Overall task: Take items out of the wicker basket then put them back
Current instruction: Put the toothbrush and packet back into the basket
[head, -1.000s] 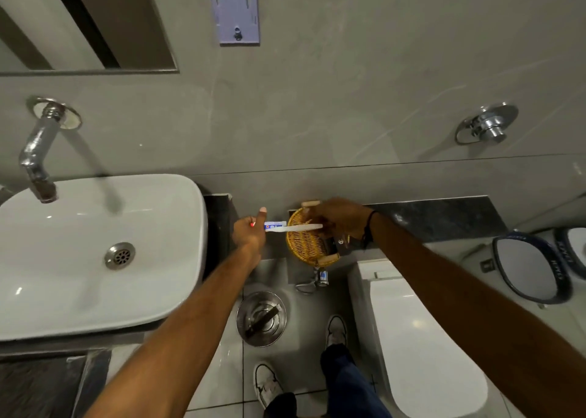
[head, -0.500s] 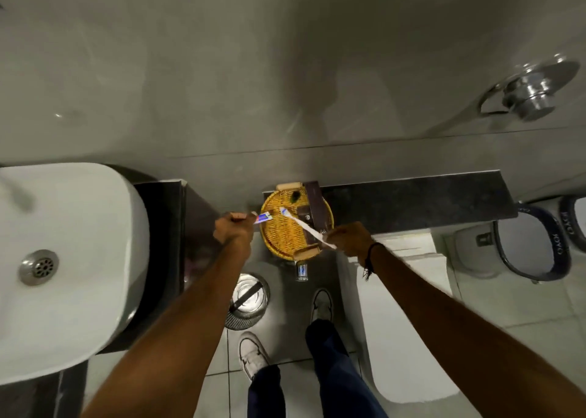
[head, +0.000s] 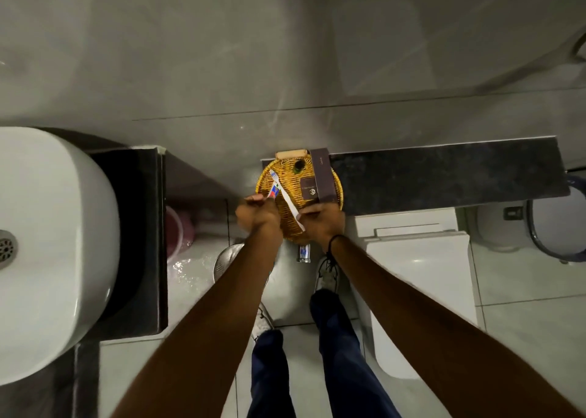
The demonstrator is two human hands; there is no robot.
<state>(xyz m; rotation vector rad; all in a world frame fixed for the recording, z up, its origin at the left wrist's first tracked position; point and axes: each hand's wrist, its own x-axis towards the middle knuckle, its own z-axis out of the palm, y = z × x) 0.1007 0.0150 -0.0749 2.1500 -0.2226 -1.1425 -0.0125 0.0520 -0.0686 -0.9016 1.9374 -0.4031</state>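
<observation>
A round wicker basket (head: 338,192) sits at the left end of a dark stone ledge (head: 444,173). Inside it lie brown boxes (head: 320,179) and a small green-capped bottle (head: 298,167). My left hand (head: 258,216) is at the basket's near-left rim, closed on a small blue and red toothpaste tube (head: 274,191) that points into the basket. My right hand (head: 323,222) is at the near rim and pinches the handle end of a white toothbrush (head: 287,200), which lies slanted across the weave with its bristle head towards the far left.
A white basin (head: 47,252) on a dark counter fills the left. A white toilet (head: 418,275) stands under the ledge to the right. On the wet floor below are a metal bin (head: 226,259), a pink bucket (head: 177,230) and my shoes.
The view has tilted down. My left hand brought the toothpaste tube from beside the basket to over its left rim. My right hand drew back to the near rim, and the toothbrush now lies slanted in the basket.
</observation>
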